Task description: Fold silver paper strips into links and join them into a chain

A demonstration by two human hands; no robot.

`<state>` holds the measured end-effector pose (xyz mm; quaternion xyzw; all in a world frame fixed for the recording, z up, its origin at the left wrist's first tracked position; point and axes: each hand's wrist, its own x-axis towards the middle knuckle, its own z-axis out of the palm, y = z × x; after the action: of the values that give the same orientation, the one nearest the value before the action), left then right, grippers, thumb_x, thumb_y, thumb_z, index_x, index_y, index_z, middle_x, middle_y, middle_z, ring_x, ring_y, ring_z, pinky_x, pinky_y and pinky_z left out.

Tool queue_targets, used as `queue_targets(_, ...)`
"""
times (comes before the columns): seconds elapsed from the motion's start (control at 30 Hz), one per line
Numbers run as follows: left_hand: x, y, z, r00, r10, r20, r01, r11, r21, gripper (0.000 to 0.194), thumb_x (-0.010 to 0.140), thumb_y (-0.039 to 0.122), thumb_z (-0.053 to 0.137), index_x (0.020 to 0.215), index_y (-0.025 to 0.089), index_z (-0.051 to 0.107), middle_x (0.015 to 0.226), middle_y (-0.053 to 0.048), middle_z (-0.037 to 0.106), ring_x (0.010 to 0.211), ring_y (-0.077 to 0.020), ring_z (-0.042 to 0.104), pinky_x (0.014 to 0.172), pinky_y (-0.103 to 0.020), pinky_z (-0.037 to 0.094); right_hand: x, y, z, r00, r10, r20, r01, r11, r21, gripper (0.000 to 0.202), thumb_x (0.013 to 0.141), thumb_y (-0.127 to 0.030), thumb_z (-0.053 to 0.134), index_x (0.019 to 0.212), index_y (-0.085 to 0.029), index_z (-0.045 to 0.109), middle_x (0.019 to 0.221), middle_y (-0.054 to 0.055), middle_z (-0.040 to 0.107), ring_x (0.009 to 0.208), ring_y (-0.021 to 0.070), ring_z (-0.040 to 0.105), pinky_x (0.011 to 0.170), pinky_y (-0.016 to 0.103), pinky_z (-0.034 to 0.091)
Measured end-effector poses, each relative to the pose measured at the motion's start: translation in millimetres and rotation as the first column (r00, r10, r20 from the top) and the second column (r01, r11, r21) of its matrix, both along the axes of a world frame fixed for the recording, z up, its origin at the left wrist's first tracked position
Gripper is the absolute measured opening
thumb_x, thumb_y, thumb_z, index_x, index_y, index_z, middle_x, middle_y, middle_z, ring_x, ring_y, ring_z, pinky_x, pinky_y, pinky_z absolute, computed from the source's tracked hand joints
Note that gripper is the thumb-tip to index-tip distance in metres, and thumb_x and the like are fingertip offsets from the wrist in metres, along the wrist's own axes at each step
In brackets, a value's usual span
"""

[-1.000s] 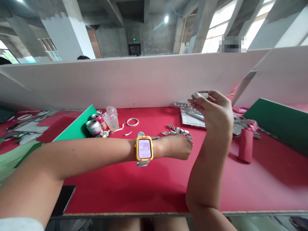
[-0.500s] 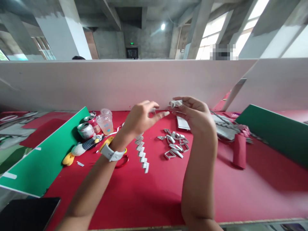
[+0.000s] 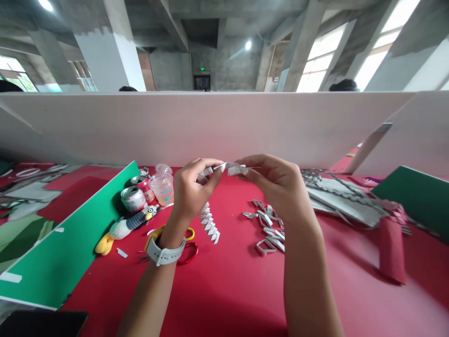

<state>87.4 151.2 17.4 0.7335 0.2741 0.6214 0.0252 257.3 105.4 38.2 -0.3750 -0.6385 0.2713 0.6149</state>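
Observation:
My left hand [image 3: 192, 187] is closed, pinching a white folded-paper piece [image 3: 207, 172] between thumb and fingers. Below this hand a zigzag paper chain [image 3: 210, 225] runs down over the red table; its upper part is hidden behind the hand, so I cannot tell whether it joins the pinched piece. Facing it, my right hand [image 3: 277, 182] grips a folded paper link [image 3: 235, 169] at its fingertips. The two pieces meet or nearly meet between the hands. Several loose folded paper links [image 3: 268, 227] lie in a pile below my right hand.
Scissors [image 3: 189, 252] lie partly behind my left wrist. Further left are a knitted bird toy [image 3: 126, 227], drink cans [image 3: 133, 199], a plastic cup [image 3: 163, 187] and a green board [image 3: 77, 243]. To the right stand a red cylinder [image 3: 391, 250] and braided grey strips [image 3: 336, 189].
My left hand has gone from spread fingers to a pinch on folded paper. My right hand has brought its link left and lower, close to the left fingertips. The view has shifted slightly.

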Motion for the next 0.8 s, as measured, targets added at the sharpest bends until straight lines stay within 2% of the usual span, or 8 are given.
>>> queue_targets(0.13,-0.5,3.5,-2.2,0.993,0.108,-0.047,-0.102,0.987,0.124,0.007,0.087,0.026,0.065,0.087,0.02,0.07,0.08,-0.001,0.072,0.069,-0.0108,0.064,0.062,-0.021,0.049,-7.1,1.8,-2.0,0.997,-0.06,0.052,0.063,0.997,-0.054,0.03,0.076,-0.044,0.075,0.085,-0.017,0.067,0.083,0.007,0.072,0.081,0.02,0.07,0.073,0.032,0.057)
queue_targets(0.23,3.3,3.3,-3.2,0.986,0.156,-0.063,-0.139,0.967,0.215,0.008,0.088,0.024,0.063,0.085,0.019,0.069,0.075,-0.001,0.07,0.064,-0.0103,0.062,0.059,-0.021,0.048,-16.2,1.5,-4.7,0.989,-0.129,0.077,0.135,0.987,-0.087,0.035,0.076,-0.049,0.073,0.089,-0.019,0.06,0.086,0.006,0.071,0.077,0.0186,0.069,0.068,0.03,0.056)
queue_targets(0.4,6.1,2.0,-3.6,0.977,0.21,-0.028,-0.197,0.949,0.245,0.005,0.087,0.019,0.063,0.086,0.018,0.068,0.075,-0.001,0.069,0.065,-0.0102,0.062,0.062,-0.022,0.048,-19.8,-3.3,-6.5,0.99,-0.058,0.131,0.08,0.982,-0.17,0.03,0.086,-0.039,0.064,0.11,-0.023,0.054,0.099,0.006,0.07,0.077,0.0161,0.069,0.071,0.031,0.056)
queue_targets(0.53,6.2,1.3,-4.0,0.964,0.265,0.003,-0.256,0.93,0.263,0.004,0.085,0.017,0.064,0.085,0.018,0.068,0.071,0.0,0.067,0.061,-0.0099,0.059,0.058,-0.022,0.045,-18.4,-11.1,-2.3,0.982,-0.029,0.188,0.06,0.985,-0.162,0.031,0.085,-0.035,0.063,0.114,-0.022,0.06,0.109,0.009,0.069,0.089,0.0192,0.069,0.077,0.033,0.057)
queue_targets(0.7,9.1,1.0,-5.0,0.953,0.303,0.022,-0.297,0.912,0.281,0.006,0.085,0.015,0.061,0.085,0.017,0.067,0.073,-0.001,0.067,0.061,-0.0106,0.059,0.059,-0.023,0.045,-24.7,-15.4,-0.7,0.959,-0.087,0.268,0.127,0.983,-0.132,0.051,0.079,-0.025,0.066,0.128,-0.021,0.056,0.114,0.01,0.069,0.092,0.0224,0.07,0.072,0.033,0.058)
queue_targets(0.8,10.6,0.2,-5.1,0.95,0.311,0.009,-0.302,0.914,0.272,0.006,0.085,0.016,0.061,0.084,0.017,0.067,0.07,0.0,0.066,0.055,-0.0091,0.054,0.056,-0.022,0.043,-25.7,-13.8,-1.9,0.947,-0.109,0.3,0.145,0.984,-0.1,0.044,0.081,-0.018,0.058,0.125,-0.019,0.061,0.109,0.009,0.072,0.094,0.0227,0.07,0.078,0.035,0.058)
